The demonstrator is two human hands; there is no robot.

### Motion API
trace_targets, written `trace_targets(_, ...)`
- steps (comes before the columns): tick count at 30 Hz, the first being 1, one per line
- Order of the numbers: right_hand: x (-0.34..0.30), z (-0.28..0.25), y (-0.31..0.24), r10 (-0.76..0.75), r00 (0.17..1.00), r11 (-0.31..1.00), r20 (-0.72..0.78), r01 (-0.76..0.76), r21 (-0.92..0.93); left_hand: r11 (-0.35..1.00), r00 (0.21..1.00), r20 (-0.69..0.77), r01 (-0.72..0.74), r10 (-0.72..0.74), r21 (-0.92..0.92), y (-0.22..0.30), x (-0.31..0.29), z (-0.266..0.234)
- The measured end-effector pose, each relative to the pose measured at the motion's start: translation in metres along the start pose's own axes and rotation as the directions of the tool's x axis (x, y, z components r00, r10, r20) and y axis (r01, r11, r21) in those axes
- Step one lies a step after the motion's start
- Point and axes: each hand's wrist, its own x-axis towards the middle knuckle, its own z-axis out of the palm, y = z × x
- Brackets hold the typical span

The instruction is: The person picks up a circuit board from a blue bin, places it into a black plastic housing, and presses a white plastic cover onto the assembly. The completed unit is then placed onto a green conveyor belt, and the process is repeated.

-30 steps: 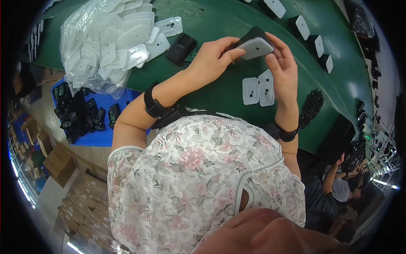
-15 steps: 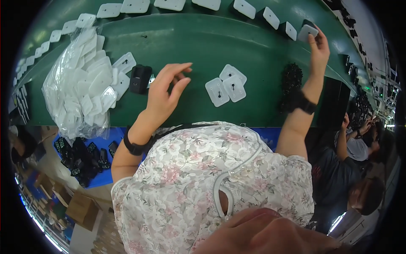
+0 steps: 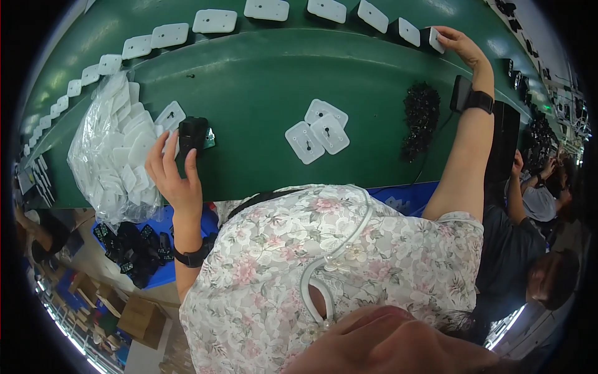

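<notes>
The right hand [image 3: 460, 45] reaches toward the far right corner of the counter [image 3: 261, 81], its fingers touching the right end of a white-faced black box [image 3: 434, 40]. I cannot tell whether its grip pinches the box or only rests against it. This box is the last on the right in a curved row of similar boxes [image 3: 215, 21] along the counter's far edge.

The left hand [image 3: 177, 177] is over the near edge, toward the left corner, its grip spread, with fingers and thumb around the near end of a black housing [image 3: 193, 136]; contact is unclear. A green circuit board [image 3: 210, 138] shows at the housing's right side. To the left, a clear bag [image 3: 84, 156] full of white plates lies near the counter's left edge. Three white plates [image 3: 330, 134] overlap mid-counter, and a heap of small black parts [image 3: 420, 118] lies toward the right edge.
</notes>
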Motion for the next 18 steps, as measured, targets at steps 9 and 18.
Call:
trace_targets(9,-0.015,0.012,-0.008,-0.086,0.938,0.981,-0.336,0.021,-0.194,0.966,0.990,0.105,0.065,-0.093,0.250,-0.007,-0.013,0.013)
trace_targets(18,-0.118,0.153,-0.127,-0.401,0.854,0.910,-0.331,0.330,-0.250,0.992,0.983,0.142,-0.119,0.112,0.040,0.019,0.010,0.036)
